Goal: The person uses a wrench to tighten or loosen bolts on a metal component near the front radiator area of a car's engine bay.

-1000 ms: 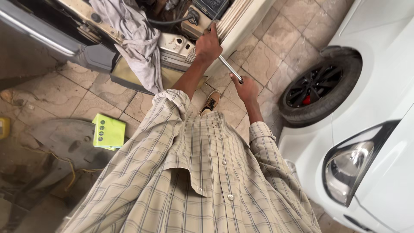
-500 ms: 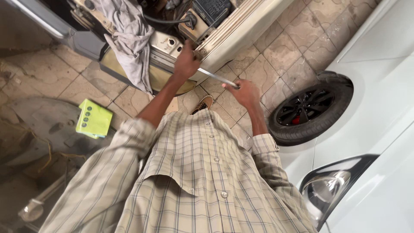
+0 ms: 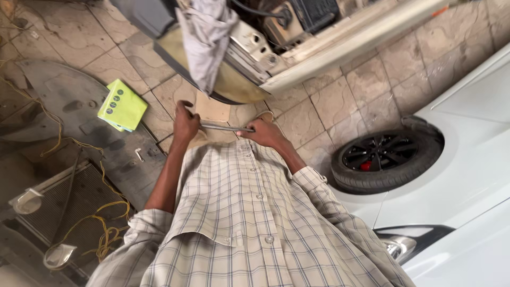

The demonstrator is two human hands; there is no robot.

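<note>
The person stands over a paved floor (image 3: 350,90) and holds a thin metal rod (image 3: 226,127) level in front of the checked shirt (image 3: 249,212). The left hand (image 3: 186,123) grips the left end of the rod with its fingers closed around it. The right hand (image 3: 265,133) holds the right end, also with the fingers wrapped on it, though the thumb side is hidden from this view. So the rod is in the air between both hands, just below the open front of a car (image 3: 297,48), where a grey cloth (image 3: 204,37) hangs over the bare parts. I cannot tell what kind of tool the rod is, because its ends are covered by the hands.

To handle it well, I think both hands should keep a firm hold near the ends, so the rod does not tip or slip out. It looks smooth and hard, so a loose grip may let it turn. If it must go up to the car front, it seems better to guide one end with one hand and keep clear of the hanging cloth, which could catch it.

On the floor at the left lie a green box (image 3: 122,109) and yellow wires (image 3: 103,234), near the feet, so a careful step is wise. A black wheel (image 3: 385,159) of a white car (image 3: 462,175) is at the right, well apart.
</note>
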